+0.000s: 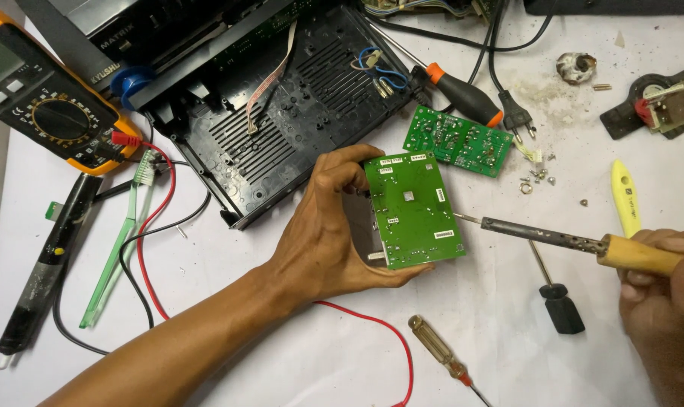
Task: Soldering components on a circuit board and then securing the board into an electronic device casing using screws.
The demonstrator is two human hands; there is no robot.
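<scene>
My left hand (323, 230) grips a green circuit board (414, 209) by its left edge, holding it tilted above the white table. My right hand (662, 294) at the lower right holds a soldering iron (576, 243) by its wooden handle. The iron's metal tip points left and reaches the right edge of the board. A second, smaller green circuit board (457, 141) lies on the table just beyond it.
An opened black device case (282, 113) lies at the top centre. A yellow multimeter (44, 98) with red and black leads, a green toothbrush (119, 241) and a black pen-like tool (44, 267) are left. Screwdrivers (440, 350), loose screws (538, 177), a plug (517, 117) surround the hands.
</scene>
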